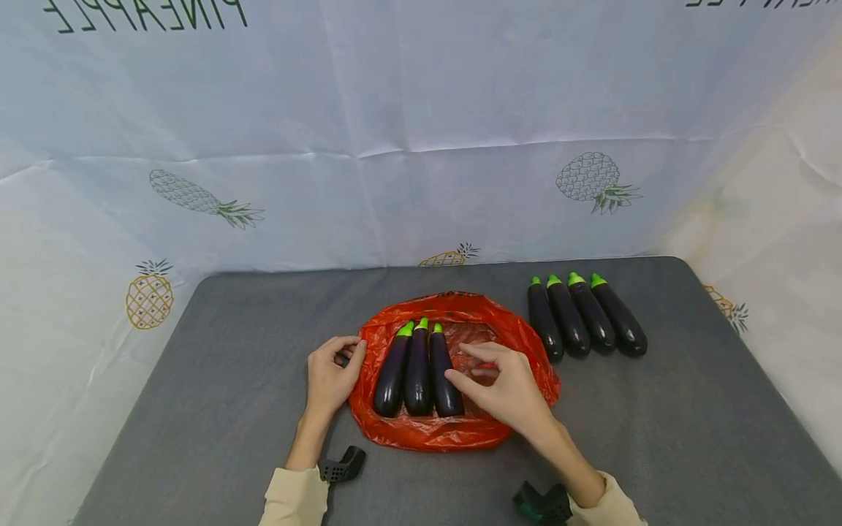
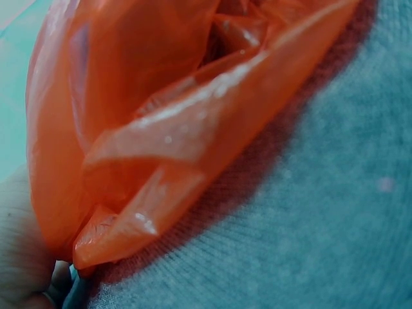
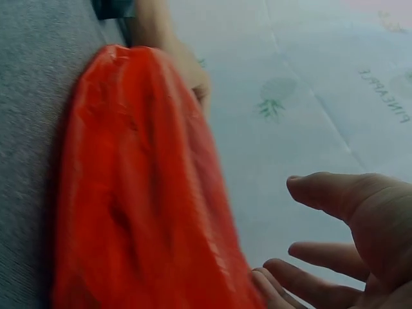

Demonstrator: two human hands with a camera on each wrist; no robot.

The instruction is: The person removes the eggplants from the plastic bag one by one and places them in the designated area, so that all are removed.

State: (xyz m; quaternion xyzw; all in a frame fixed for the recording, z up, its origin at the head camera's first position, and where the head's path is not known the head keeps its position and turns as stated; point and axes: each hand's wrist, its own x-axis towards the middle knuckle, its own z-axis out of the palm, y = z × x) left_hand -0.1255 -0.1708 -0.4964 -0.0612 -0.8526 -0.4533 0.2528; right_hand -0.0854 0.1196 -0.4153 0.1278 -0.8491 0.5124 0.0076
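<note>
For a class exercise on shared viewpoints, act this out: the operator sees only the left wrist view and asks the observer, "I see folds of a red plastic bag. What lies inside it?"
Observer: Three eggplants lie side by side in the red plastic bag.
Operator: Is anything above the bag?
Observer: Yes, the right hand, its thumb and fingers apart.
Operator: Are those all the eggplants?
Observer: No, four more eggplants lie on the gray table, to the right of the bag.
</note>
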